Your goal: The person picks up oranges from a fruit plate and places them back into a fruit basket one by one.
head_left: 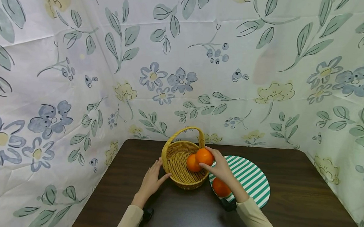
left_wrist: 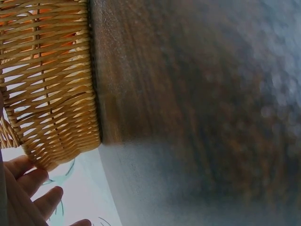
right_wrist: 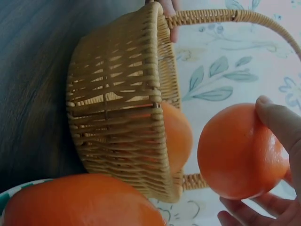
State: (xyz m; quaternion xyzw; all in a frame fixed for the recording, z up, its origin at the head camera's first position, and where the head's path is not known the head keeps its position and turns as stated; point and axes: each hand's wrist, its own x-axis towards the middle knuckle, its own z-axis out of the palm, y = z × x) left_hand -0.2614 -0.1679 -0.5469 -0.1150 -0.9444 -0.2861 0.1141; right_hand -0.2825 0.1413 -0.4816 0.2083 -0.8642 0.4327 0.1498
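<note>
A woven wicker basket (head_left: 176, 160) with a hoop handle stands on the dark table, with one orange (head_left: 192, 164) inside. My right hand (head_left: 217, 165) grips a second orange (head_left: 204, 156) just above the basket's right rim; the right wrist view shows that held orange (right_wrist: 240, 153) beside the basket wall (right_wrist: 122, 122). A third orange (head_left: 220, 187) lies on the green-and-white striped plate (head_left: 252, 179) under my right wrist. My left hand (head_left: 154, 177) rests with straight fingers against the basket's left side; its fingers (left_wrist: 33, 188) show next to the weave (left_wrist: 51, 89).
The dark wooden table (head_left: 302, 198) is enclosed on three sides by a floral cloth backdrop (head_left: 184, 60). The plate sits right of the basket, near the table's middle.
</note>
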